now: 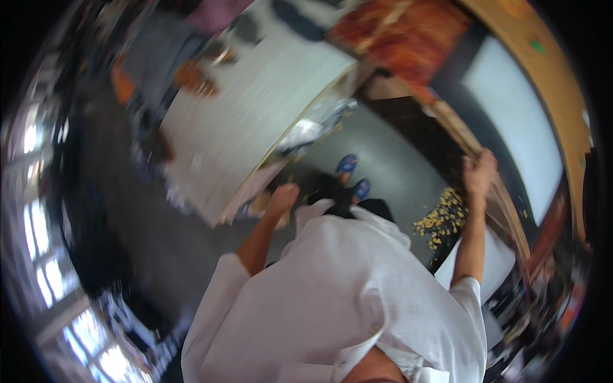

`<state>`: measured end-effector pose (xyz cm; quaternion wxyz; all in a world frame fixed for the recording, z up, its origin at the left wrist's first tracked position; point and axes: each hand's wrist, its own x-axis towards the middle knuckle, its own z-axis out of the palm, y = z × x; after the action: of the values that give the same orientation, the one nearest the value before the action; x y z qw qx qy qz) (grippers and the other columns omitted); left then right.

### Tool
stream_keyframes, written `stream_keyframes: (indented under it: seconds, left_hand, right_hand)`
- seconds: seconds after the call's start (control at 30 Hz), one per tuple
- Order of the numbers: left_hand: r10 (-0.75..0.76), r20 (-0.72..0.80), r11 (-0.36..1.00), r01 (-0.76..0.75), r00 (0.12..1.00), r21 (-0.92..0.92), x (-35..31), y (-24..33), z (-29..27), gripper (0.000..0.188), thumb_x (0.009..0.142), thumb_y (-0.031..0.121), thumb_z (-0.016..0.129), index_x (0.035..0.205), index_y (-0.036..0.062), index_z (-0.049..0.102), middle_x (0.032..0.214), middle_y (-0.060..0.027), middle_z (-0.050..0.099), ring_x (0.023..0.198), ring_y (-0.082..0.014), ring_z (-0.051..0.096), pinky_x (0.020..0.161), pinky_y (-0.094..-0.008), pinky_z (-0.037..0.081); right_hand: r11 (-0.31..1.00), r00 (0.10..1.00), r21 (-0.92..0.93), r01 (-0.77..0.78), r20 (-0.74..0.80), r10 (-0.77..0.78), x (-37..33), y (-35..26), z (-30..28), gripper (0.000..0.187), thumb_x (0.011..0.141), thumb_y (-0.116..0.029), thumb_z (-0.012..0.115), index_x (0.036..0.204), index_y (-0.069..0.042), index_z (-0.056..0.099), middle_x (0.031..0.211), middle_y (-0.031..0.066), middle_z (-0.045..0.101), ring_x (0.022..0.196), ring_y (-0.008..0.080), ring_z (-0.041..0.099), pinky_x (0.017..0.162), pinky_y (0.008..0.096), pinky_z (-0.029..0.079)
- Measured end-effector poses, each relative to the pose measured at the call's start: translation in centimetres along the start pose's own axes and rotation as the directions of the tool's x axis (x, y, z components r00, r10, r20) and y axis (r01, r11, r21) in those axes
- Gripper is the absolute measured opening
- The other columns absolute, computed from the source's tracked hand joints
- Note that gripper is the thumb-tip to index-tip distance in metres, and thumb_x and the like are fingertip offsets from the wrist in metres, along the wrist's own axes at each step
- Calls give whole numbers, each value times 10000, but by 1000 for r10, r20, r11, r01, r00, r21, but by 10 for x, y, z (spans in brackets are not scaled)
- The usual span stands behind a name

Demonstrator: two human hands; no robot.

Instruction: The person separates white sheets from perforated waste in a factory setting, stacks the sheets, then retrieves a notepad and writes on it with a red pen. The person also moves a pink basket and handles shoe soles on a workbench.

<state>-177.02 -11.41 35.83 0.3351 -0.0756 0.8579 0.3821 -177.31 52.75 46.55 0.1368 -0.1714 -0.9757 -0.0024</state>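
My right hand (480, 173) is on the wooden edge (509, 207) of the workbench at my right, its fingers bent over the rim. My left hand (284, 196) hangs beside the near edge of a pale table (255, 96), its fingers curled into a loose fist, and nothing shows sticking out of it. Blur softens the fingers of both hands. On the pale table sit an orange-brown item (195, 79) and dark items (297, 20), too smeared to name.
A white panel (511, 121) lies on the right workbench, with a red-orange patterned surface (408, 38) beyond it. Yellowish scraps (444, 217) litter the floor below the bench. Crinkled clear plastic (313, 127) hangs under the pale table. Bright windows (48, 255) stand far left.
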Motion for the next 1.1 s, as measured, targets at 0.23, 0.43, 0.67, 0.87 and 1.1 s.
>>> stream_keyframes:
  seconds: [0.23, 0.43, 0.67, 0.87, 1.1]
  left_hand:
    - [-232, -503, 969, 154, 832, -193, -46, -67, 4, 358, 943, 382, 539, 909, 38, 634, 772, -186, 650, 813, -381, 675, 724, -489, 516]
    - [215, -256, 626, 68, 942, 777, -3, -235, -18, 376, 999, 422, 549, 1013, 67, 672, 916, -110, 693, 773, -272, 669, 653, -430, 550]
    - [325, -556, 934, -352, 765, 61, 110, -321, -28, 240, 948, 243, 562, 872, 26, 630, 697, -98, 592, 642, -235, 600, 571, -407, 500]
    - [-499, -116, 149, -47, 859, -988, 105, -333, -28, 241, 969, 241, 547, 970, 8, 612, 863, -124, 636, 795, -244, 630, 695, -401, 565]
    - [-644, 135, -188, 15, 753, -982, 58, -256, -27, 333, 976, 270, 554, 1188, 14, 573, 1144, -156, 647, 1046, -274, 648, 875, -433, 595]
  right_hand:
    - [983, 997, -181, 8, 75, 6, 0, 28, 31, 824, 942, -584, 597, 1503, -6, 419, 1474, 241, 489, 1357, 429, 460, 1073, 569, 403]
    - [993, 944, -121, -6, 327, 45, 1, 6, -5, 652, 913, -420, 667, 1391, 0, 522, 1371, 260, 547, 1227, 442, 552, 1032, 511, 468]
    - [942, 699, 179, -285, 711, 77, -118, -107, -39, 477, 915, -371, 658, 1289, -75, 659, 1259, 216, 675, 1239, 395, 599, 1059, 441, 492]
    - [947, 157, 48, -316, 988, 2, -268, -132, -14, 340, 891, -365, 586, 1101, -148, 742, 1163, 165, 715, 1105, 383, 655, 961, 427, 531]
    - [872, 265, 57, -485, 960, 85, -322, -108, -23, 290, 875, -324, 613, 1039, -130, 754, 1095, 125, 740, 1001, 346, 682, 884, 390, 546]
